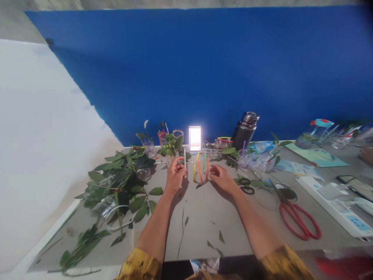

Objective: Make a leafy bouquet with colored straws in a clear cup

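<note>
A clear plastic cup (201, 179) stands on the table between my hands, with several coloured straws (199, 172) in yellow, orange and green standing around its side. My left hand (176, 171), to the left of the cup, pinches an upright white straw (184, 157) between thumb and fingers. On the cup's other side is my right hand (220, 175), fingers curved and apart with nothing in them. Its fingertips come close to the straws; whether they touch, I cannot tell.
Leafy cuttings (125, 171) cover the table's left side. A bright phone-like screen (195, 138) stands behind the cup. A dark thermos (244, 130) is at the back right. Red-handled scissors (300, 221), small black-handled scissors (247, 186) and a white power strip (332, 206) lie to the right.
</note>
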The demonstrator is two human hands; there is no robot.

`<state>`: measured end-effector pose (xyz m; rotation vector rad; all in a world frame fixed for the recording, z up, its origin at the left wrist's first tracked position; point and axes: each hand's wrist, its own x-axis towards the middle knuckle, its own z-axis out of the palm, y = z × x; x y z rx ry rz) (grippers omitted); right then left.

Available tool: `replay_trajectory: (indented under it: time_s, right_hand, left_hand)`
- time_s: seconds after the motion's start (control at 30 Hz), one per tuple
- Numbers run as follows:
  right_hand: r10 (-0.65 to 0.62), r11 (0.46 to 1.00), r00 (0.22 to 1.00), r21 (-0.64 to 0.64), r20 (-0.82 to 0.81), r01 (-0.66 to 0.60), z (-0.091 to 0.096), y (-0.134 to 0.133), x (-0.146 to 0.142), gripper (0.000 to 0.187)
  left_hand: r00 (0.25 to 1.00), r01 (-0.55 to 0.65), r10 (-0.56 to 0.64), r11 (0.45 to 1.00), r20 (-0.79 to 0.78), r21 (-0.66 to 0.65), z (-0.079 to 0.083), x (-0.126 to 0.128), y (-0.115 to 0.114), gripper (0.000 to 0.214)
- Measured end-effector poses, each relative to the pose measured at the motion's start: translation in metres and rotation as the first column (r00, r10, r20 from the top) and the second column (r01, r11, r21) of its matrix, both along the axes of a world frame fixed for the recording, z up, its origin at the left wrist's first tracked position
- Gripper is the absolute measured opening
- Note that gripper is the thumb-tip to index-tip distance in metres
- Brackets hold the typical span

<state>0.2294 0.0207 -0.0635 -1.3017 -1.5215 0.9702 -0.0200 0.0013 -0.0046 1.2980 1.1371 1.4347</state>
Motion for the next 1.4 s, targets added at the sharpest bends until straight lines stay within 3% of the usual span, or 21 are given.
replay_trajectory:
  time_s: [0.1, 0.27, 0.47, 0.63, 0.8, 0.93, 1.1, 1.4]
  right_hand:
    - [-0.017, 1.0, 1.0, 0.016, 0.017, 0.016, 0.0, -0.001, -0.001, 0.053]
    - [-0.022, 1.0, 0.998, 0.022, 0.051, 0.021, 0.001, -0.002, -0.002, 0.047]
    - [-0.036, 0.999, 0.997, 0.035, 0.069, 0.034, 0.006, -0.003, -0.002, 0.041]
    - [-0.017, 0.999, 0.994, 0.029, 0.109, 0.014, 0.004, -0.003, -0.001, 0.042]
    - [-0.008, 0.999, 0.991, 0.038, 0.131, 0.003, -0.001, -0.001, 0.0, 0.043]
    - [0.01, 0.999, 0.992, 0.035, 0.127, -0.014, -0.001, -0.001, 0.001, 0.042]
    - [0.025, 0.998, 0.991, 0.05, 0.13, -0.032, -0.002, 0.0, 0.002, 0.04]
    - [0.05, 0.994, 0.996, 0.096, 0.072, -0.057, -0.004, 0.001, 0.0, 0.05]
  left_hand:
    - [0.999, 0.024, -0.023, 0.999, 0.038, -0.022, 0.008, -0.003, -0.004, 0.032]
    - [0.979, 0.046, -0.035, 0.998, 0.203, -0.053, 0.016, -0.001, -0.006, 0.032]
    - [0.992, -0.043, 0.046, 0.999, 0.114, -0.03, 0.019, 0.0, -0.005, 0.04]
    - [0.982, -0.187, 0.186, 0.982, -0.023, -0.025, 0.008, -0.003, 0.002, 0.042]
    - [0.947, -0.238, 0.231, 0.971, -0.223, -0.004, -0.008, -0.006, 0.011, 0.026]
    - [0.928, -0.209, 0.198, 0.978, -0.317, -0.002, -0.013, -0.009, 0.012, 0.017]
    - [0.943, -0.209, 0.219, 0.976, -0.252, 0.066, -0.011, -0.008, 0.01, 0.023]
    - [0.975, -0.066, 0.075, 0.997, -0.208, 0.049, -0.028, 0.005, 0.016, 0.031]
